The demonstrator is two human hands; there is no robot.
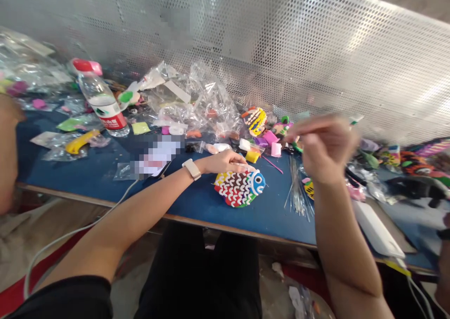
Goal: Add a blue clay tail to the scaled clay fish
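A fish made of coloured modelling clay point(239, 187) lies flat on the blue table near its front edge. It has a blue head, a round eye and rows of white curved scales over red, yellow and brown. My left hand point(227, 162), with a band at the wrist, rests on the fish's upper edge, fingers stretched along it. To the right, my right hand point(325, 145) is raised above the table, apart from the fish. Motion blurs its fingers, so I cannot make out anything in them. Thin wires point(298, 192) lie in a bundle beside my right forearm.
A water bottle point(105, 103) stands at left, near a yellow tool point(81, 142). A phone point(158, 157) trails a cable. Crumpled clear bags point(197, 98) and small clay packets point(253, 156) line the back, before a perforated metal panel point(281, 42). A white power bank point(378, 230) lies at right. Other people's arms show at both edges.
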